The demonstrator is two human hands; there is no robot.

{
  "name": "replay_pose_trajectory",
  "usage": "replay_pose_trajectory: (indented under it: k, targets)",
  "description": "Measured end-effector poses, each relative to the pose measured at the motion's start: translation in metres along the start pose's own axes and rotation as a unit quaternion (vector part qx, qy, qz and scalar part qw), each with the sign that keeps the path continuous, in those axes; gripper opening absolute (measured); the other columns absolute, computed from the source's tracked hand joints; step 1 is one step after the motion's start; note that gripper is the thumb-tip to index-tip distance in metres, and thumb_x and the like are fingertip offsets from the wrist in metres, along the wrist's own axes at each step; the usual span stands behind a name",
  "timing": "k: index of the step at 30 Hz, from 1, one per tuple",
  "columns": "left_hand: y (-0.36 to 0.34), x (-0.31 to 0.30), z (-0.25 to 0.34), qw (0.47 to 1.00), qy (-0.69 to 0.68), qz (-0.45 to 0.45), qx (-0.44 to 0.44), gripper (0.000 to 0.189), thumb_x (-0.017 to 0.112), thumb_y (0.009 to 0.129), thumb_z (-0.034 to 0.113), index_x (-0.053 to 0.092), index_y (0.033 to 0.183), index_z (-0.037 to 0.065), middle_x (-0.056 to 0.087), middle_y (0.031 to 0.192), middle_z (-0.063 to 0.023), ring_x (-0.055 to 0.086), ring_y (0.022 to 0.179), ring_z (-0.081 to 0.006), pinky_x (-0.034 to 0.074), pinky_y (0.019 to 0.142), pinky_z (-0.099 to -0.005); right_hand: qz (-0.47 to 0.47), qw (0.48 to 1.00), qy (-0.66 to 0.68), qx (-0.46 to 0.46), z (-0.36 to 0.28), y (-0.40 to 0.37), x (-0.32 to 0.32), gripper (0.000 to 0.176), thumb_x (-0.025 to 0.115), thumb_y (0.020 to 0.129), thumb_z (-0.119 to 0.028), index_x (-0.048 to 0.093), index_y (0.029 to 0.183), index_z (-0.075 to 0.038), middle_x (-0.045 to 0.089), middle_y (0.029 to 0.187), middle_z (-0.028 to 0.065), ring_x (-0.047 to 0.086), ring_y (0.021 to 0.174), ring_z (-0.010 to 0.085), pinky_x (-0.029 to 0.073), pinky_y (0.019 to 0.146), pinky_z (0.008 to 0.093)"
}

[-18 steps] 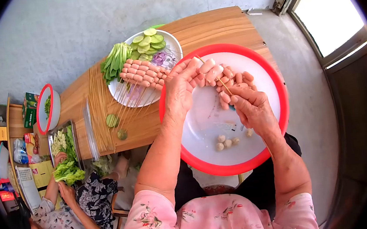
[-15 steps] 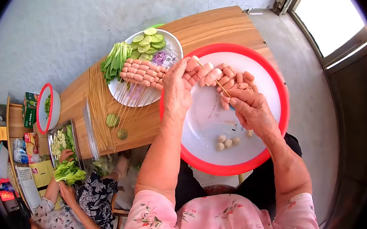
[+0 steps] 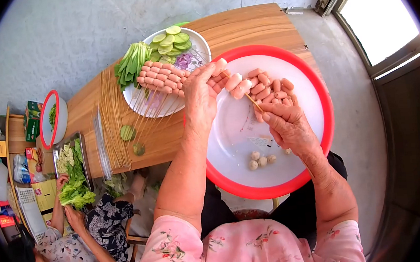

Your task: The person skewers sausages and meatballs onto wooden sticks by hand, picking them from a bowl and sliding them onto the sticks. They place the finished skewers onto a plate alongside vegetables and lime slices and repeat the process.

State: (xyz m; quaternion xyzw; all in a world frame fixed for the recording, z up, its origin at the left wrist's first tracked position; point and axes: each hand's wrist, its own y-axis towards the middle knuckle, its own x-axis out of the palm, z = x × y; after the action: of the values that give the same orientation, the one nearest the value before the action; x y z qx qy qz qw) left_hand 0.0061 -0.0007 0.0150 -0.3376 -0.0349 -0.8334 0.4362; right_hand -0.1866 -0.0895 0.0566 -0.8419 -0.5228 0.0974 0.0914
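My right hand (image 3: 290,126) pinches the lower part of a bamboo skewer (image 3: 254,102), which slants over a white basin (image 3: 231,144) with a red rim. Two short pink sausages (image 3: 238,85) are threaded midway along it. At the skewer's upper end, my left hand (image 3: 200,97) has its fingers closed around another small sausage (image 3: 220,66); its palm side is partly hidden. Loose sausages (image 3: 271,88) are heaped in the basin's far right part. Several greyish meatballs (image 3: 261,161) lie nearer to me. Finished sausage skewers (image 3: 160,78) rest on a white plate (image 3: 197,37), left of my left hand.
Sliced green vegetable (image 3: 172,40) and leafy greens (image 3: 133,65) share the plate. Bare bamboo skewers (image 3: 111,124) lie on the wooden table (image 3: 240,23). At lower left, a seated person (image 3: 76,255) handles lettuce (image 3: 77,192) by a metal tray (image 3: 82,142). A glazed door (image 3: 380,16) stands right.
Both my hands keep nearly the same places on the skewer and sausage. The view has shifted slightly. The other person's far hand has drawn back from the tray toward the lettuce's left side.
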Motion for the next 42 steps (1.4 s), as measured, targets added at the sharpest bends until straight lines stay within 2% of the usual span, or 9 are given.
replay_pose_trajectory:
  k: [6, 9, 14, 17, 33, 36, 39, 41, 42]
  targets:
    - [-0.001, 0.003, 0.0, 1.0, 0.006, 0.002, -0.016, 0.016, 0.059, 0.085, 0.01, 0.056, 0.095, -0.002, 0.063, 0.09, -0.0114, 0.062, 0.077, -0.0192, 0.053, 0.071, -0.0309, 0.008, 1.0, -0.026, -0.006, 0.0, 0.0, 0.001, 0.022, 0.055, 0.092, -0.01, 0.063, 0.109, 0.002, 0.043, 0.053, -0.0032, 0.038, 0.043, 0.0046, 0.03, 0.04, 0.0207]
    - [-0.005, 0.009, 0.0, 0.999, 0.009, 0.023, -0.029, 0.014, 0.057, 0.087, 0.011, 0.057, 0.081, -0.001, 0.059, 0.078, -0.0077, 0.059, 0.066, -0.0171, 0.054, 0.071, -0.0285, 0.026, 1.0, -0.012, 0.013, 0.0, 0.0, 0.005, 0.02, 0.055, 0.092, -0.008, 0.064, 0.107, 0.001, 0.044, 0.054, -0.0028, 0.039, 0.044, 0.0044, 0.031, 0.041, 0.0208]
    - [-0.01, 0.012, -0.002, 0.99, -0.007, -0.105, -0.095, 0.023, 0.058, 0.086, 0.012, 0.049, 0.066, 0.004, 0.043, 0.065, -0.0011, 0.048, 0.058, -0.0127, 0.054, 0.072, -0.0279, 0.066, 0.992, -0.061, -0.084, 0.015, 0.005, 0.009, 0.019, 0.057, 0.09, -0.006, 0.065, 0.105, 0.001, 0.047, 0.059, -0.0016, 0.042, 0.048, 0.0047, 0.035, 0.044, 0.021]
    - [-0.01, 0.012, -0.004, 0.992, 0.007, -0.086, -0.095, 0.023, 0.056, 0.085, 0.012, 0.046, 0.065, 0.005, 0.041, 0.065, -0.0002, 0.049, 0.059, -0.0129, 0.054, 0.073, -0.0284, 0.073, 0.994, -0.044, -0.07, 0.017, 0.004, 0.01, 0.019, 0.057, 0.09, -0.007, 0.065, 0.105, 0.001, 0.047, 0.06, -0.0017, 0.043, 0.049, 0.0049, 0.035, 0.044, 0.0208]
    - [-0.006, 0.005, -0.015, 0.981, -0.004, -0.141, -0.131, 0.02, 0.054, 0.084, 0.012, 0.047, 0.067, 0.004, 0.042, 0.066, -0.0008, 0.053, 0.066, -0.018, 0.051, 0.079, -0.0337, 0.102, 0.984, -0.101, -0.103, 0.022, 0.008, 0.009, 0.018, 0.058, 0.087, -0.006, 0.066, 0.101, 0.002, 0.049, 0.061, 0.0002, 0.045, 0.053, 0.0068, 0.037, 0.049, 0.0231]
    - [-0.005, 0.008, -0.021, 0.978, 0.011, -0.144, -0.152, 0.02, 0.054, 0.087, 0.017, 0.054, 0.074, 0.001, 0.052, 0.069, -0.0036, 0.058, 0.07, -0.019, 0.051, 0.08, -0.0346, 0.079, 0.985, -0.133, -0.078, 0.021, 0.011, 0.003, 0.017, 0.059, 0.086, -0.006, 0.067, 0.1, 0.001, 0.051, 0.063, 0.0007, 0.045, 0.054, 0.0068, 0.037, 0.05, 0.0229]
    - [-0.015, 0.016, -0.028, 0.991, 0.035, -0.035, -0.128, 0.026, 0.055, 0.09, 0.025, 0.059, 0.086, -0.001, 0.061, 0.079, -0.0073, 0.062, 0.075, -0.019, 0.052, 0.078, -0.0339, 0.069, 0.978, -0.156, -0.122, 0.032, 0.022, -0.006, 0.017, 0.059, 0.085, -0.006, 0.067, 0.098, 0.001, 0.052, 0.063, 0.0005, 0.044, 0.051, 0.0068, 0.038, 0.048, 0.0229]
    - [-0.011, 0.008, -0.044, 0.992, 0.058, -0.024, -0.113, 0.03, 0.057, 0.09, 0.028, 0.06, 0.097, -0.002, 0.064, 0.087, -0.0095, 0.064, 0.079, -0.0188, 0.053, 0.075, -0.0316, 0.17, 0.958, -0.091, -0.214, 0.045, 0.032, -0.009, 0.019, 0.058, 0.086, -0.009, 0.067, 0.099, 0.001, 0.051, 0.058, -0.0007, 0.043, 0.047, 0.0059, 0.036, 0.044, 0.0228]
    - [-0.015, 0.006, -0.045, 0.983, 0.125, -0.041, -0.125, 0.022, 0.061, 0.088, 0.023, 0.062, 0.093, 0.001, 0.064, 0.09, -0.0066, 0.064, 0.079, -0.0183, 0.052, 0.073, -0.0312, 0.157, 0.985, 0.034, -0.055, 0.021, 0.021, -0.009, 0.022, 0.055, 0.089, -0.011, 0.066, 0.103, 0.001, 0.049, 0.054, -0.0018, 0.04, 0.043, 0.0044, 0.032, 0.039, 0.0228]
